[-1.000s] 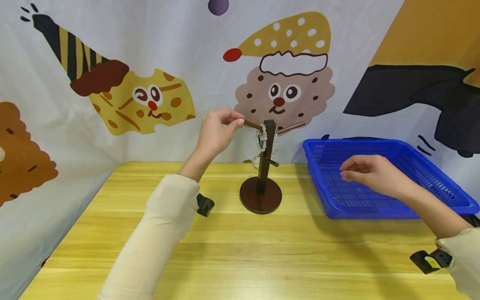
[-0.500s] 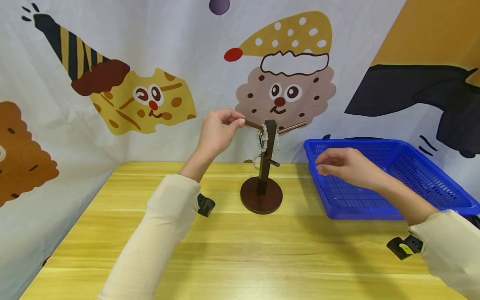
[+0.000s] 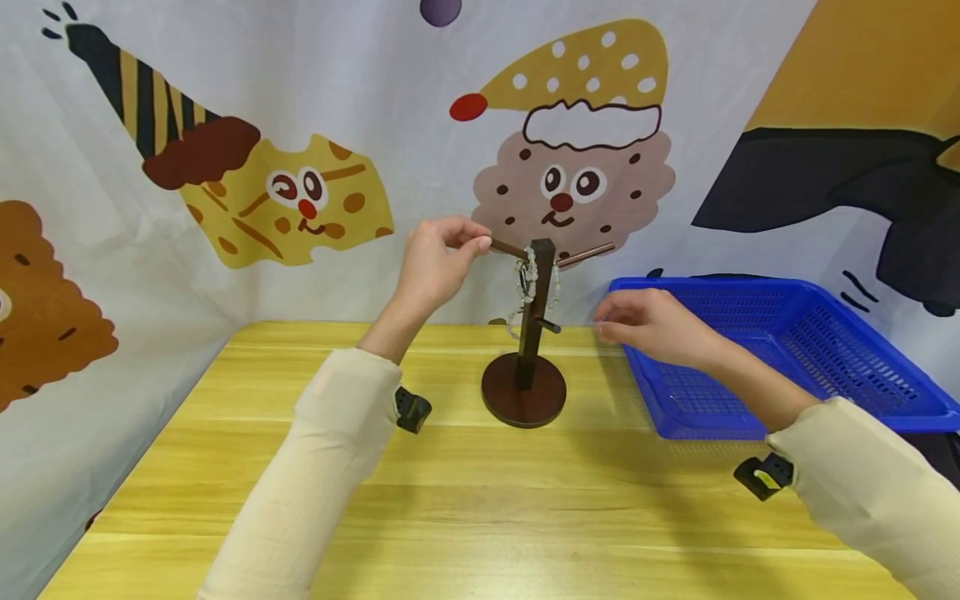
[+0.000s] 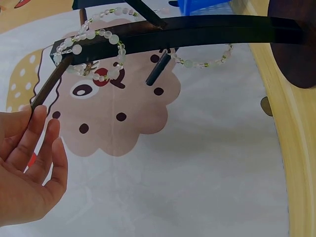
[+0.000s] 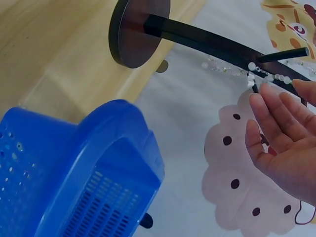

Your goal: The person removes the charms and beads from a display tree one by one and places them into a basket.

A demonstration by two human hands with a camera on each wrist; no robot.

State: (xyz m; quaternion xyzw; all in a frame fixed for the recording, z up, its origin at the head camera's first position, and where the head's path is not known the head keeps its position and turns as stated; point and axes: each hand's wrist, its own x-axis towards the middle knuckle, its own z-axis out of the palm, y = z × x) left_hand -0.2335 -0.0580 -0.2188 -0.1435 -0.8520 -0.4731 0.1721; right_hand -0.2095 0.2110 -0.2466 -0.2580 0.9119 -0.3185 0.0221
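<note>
A dark wooden stand [image 3: 528, 350] with a round base and side pegs stands upright on the table. Between thumb and fingers, my left hand [image 3: 437, 265] pinches the end of its upper left peg [image 4: 52, 81]. A beaded bracelet [image 4: 114, 39] of clear and pale green beads hangs on that peg near the post. Other beaded bracelets, such as a lower one [image 4: 188, 63], hang from pegs further along. To the right of the stand, my right hand [image 3: 656, 325] hovers by the basket's left rim, its fingers loosely bent and holding nothing.
A blue plastic basket [image 3: 731, 427] with perforated sides sits right of the stand. The wooden table [image 3: 480, 508] runs back to a hanging cloth [image 3: 427, 167] printed with cartoon biscuits. Each wrist wears a small black device [image 3: 412, 410].
My right hand has moved left, from over the basket's inside to its left rim, closer to the stand. My left hand has stayed on the peg.
</note>
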